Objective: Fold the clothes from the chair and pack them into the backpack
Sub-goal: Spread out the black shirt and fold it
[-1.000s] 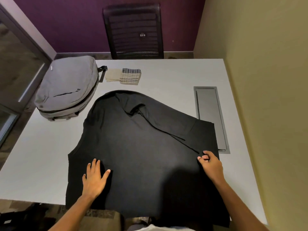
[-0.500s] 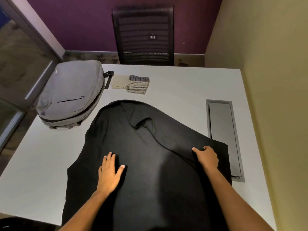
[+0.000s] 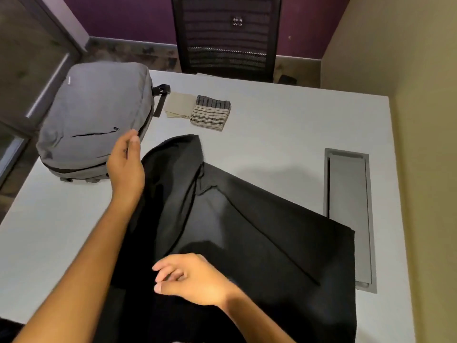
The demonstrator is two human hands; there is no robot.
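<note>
A black garment (image 3: pixel 247 231) lies spread over the near half of the white table (image 3: pixel 284 125), its hem hanging off the front edge. My left hand (image 3: pixel 126 164) is raised at the garment's upper left edge, fingers closed on the fabric, which lifts into a slack fold beside it. My right hand (image 3: pixel 190 278) hovers low over the garment's middle, fingers curled and apart, gripping nothing I can make out. The grey backpack (image 3: pixel 94 120) lies flat and zipped at the table's far left, just behind my left hand. The black mesh chair (image 3: pixel 227 35) stands behind the table.
Two small folded cloths, one beige (image 3: pixel 178 105) and one striped (image 3: pixel 210 112), lie right of the backpack. A grey metal cable hatch (image 3: pixel 348 206) is set into the table at the right. A yellow wall runs along the right side, and a glass panel along the left.
My left hand left the cloth's lower middle and rose to its upper left edge, drawing that side in. My right hand let go of the right fold and moved to the centre.
</note>
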